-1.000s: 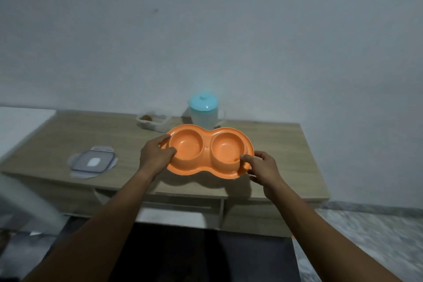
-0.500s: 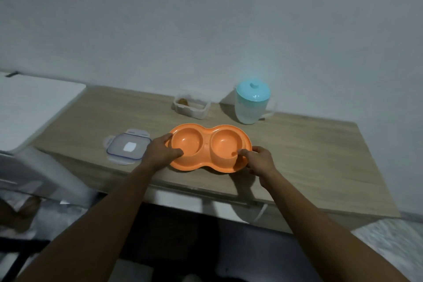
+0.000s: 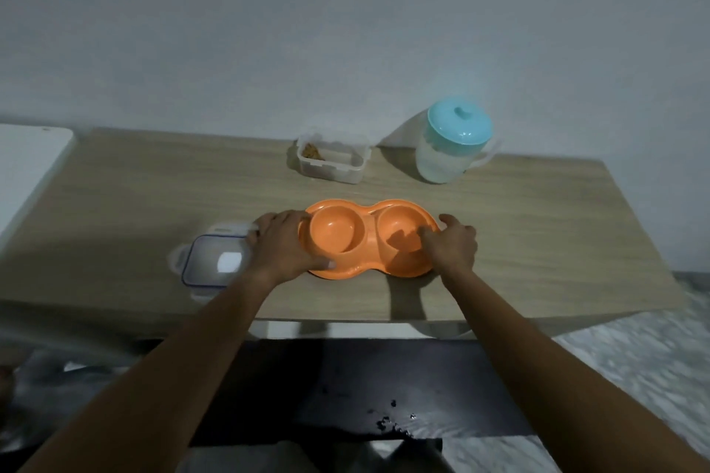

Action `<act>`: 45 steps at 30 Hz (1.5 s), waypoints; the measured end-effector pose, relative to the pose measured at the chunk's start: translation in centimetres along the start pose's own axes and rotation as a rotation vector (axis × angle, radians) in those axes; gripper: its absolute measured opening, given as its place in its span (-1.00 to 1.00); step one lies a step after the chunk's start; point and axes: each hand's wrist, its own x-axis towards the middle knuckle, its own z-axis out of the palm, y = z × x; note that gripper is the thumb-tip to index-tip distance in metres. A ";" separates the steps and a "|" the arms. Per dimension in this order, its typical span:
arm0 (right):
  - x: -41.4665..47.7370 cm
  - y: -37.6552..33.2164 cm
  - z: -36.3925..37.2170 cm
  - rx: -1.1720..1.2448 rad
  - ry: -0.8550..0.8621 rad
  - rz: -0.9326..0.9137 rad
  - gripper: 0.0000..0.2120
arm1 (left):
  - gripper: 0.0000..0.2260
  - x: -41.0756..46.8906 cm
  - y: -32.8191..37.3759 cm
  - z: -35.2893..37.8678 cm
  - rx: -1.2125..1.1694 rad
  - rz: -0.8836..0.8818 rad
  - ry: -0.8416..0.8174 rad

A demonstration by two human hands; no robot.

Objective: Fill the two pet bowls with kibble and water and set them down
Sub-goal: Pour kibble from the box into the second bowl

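Note:
An orange double pet bowl [image 3: 369, 238] rests on the wooden table [image 3: 518, 242], both cups bare inside. My left hand [image 3: 282, 246] grips its left end, thumb on the front rim. My right hand [image 3: 451, 244] holds the right end, fingers reaching over the rim. Behind the bowl stands a clear, lidless container [image 3: 332, 161] with a little brown kibble in one corner. To its right is a translucent water jug [image 3: 447, 146] with a teal lid.
The container's clear lid [image 3: 209, 261] with a blue seal lies flat just left of my left hand. A white surface [image 3: 27, 169] adjoins the table's left end. A wall runs right behind the table. Speckled floor shows at the right.
The bowl came down from the air onto the table, both hands still on its ends. My view moved closer and tilted down over the table.

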 end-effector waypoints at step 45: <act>-1.7 -6.3 -4.4 0.818 -0.480 -0.163 -0.46 | 0.17 1.2 -1.6 1.4 0.045 -0.008 -0.124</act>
